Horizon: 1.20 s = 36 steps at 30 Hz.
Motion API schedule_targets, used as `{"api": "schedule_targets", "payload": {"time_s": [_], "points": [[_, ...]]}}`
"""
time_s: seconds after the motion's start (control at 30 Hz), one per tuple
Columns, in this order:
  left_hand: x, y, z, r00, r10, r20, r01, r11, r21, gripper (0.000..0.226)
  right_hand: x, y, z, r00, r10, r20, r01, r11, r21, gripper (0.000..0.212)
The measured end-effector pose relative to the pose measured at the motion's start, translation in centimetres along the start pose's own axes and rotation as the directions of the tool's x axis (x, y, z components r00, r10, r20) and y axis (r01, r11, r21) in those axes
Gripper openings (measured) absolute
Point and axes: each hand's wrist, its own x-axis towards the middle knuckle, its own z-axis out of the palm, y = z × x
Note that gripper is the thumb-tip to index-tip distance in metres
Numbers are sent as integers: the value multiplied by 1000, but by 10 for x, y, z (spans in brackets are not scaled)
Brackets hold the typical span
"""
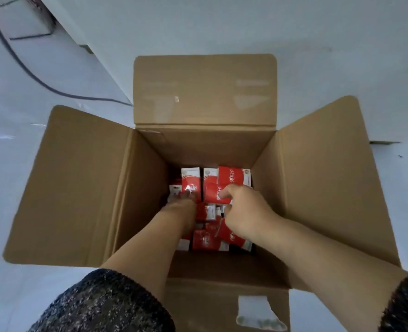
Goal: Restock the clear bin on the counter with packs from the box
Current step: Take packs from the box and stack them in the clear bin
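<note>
Right hand (243, 209), maybe left hand (182, 200), on packs (234, 178).

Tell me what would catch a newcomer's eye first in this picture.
The big open cardboard box fills the middle of the view, its flaps spread over a pale floor. At its bottom lie red-and-white packs. Both arms reach in: the right hand pinches one pack, and the left hand, blurred, is down among them.

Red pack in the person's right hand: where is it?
Head view, centre: the red pack is low inside the open cardboard box, atop other packs, just right of the left hand.
</note>
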Motion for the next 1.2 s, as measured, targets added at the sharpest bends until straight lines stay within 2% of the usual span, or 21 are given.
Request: {"api": "schedule_targets", "payload": {"time_s": [0.1,0.17,0.3,0.37,0.47,0.57,0.73,0.8,0.87,0.93,1.0,1.1,1.2], "points": [[18,-2,9,997,-11,75,2,993,118,86,7,4,7,1000,-3,5,3,1000,14,41],[22,-4,15,996,-37,82,20,981,191,86,8,7,8,1000,1,12,-1,1000,13,40],[27,-6,23,1000,6,5,-7,925,379,67,10,12,9,1000,11,19,-11,1000,-8,39],[29,-7,24,1000,13,-19,-5,914,405,55,8,13,8,1000,16,20,-16,1000,-14,41],[21,-7,14,1000,-11,-22,14,987,160,54,2,10,5,1000,11,24,-11,1000,-14,43],[-4,-10,-12,993,-8,-115,14,999,49,60,-12,-1,-4,1000,0,6,0,1000,-16,41],[-70,-17,-65,951,89,-297,-91,996,10,31,-47,-34,-32,995,-83,-45,80,994,-70,38],[-106,-17,-85,922,86,-378,-123,989,-77,19,-67,-51,-48,989,-132,-66,124,986,-107,41],[-147,-16,-102,890,48,-454,-160,965,-210,21,-92,-71,-65,980,-181,-87,168,976,-136,44],[-192,-18,-119,857,-11,-516,-221,896,-386,19,-121,-94,-83,967,-230,-109,212,965,-151,47],[-239,-18,-137,826,-48,-562,-326,773,-545,23,-153,-116,-103,947,-294,-130,270,947,-174,50],[-315,-15,-166,798,-60,-600,-457,588,-667,41,-209,-154,-144,895,-420,-150,380,895,-236,51],[-392,-3,-203,768,-96,-633,-565,363,-741,37,-269,-196,-195,815,-547,-190,483,824,-297,54]]}}
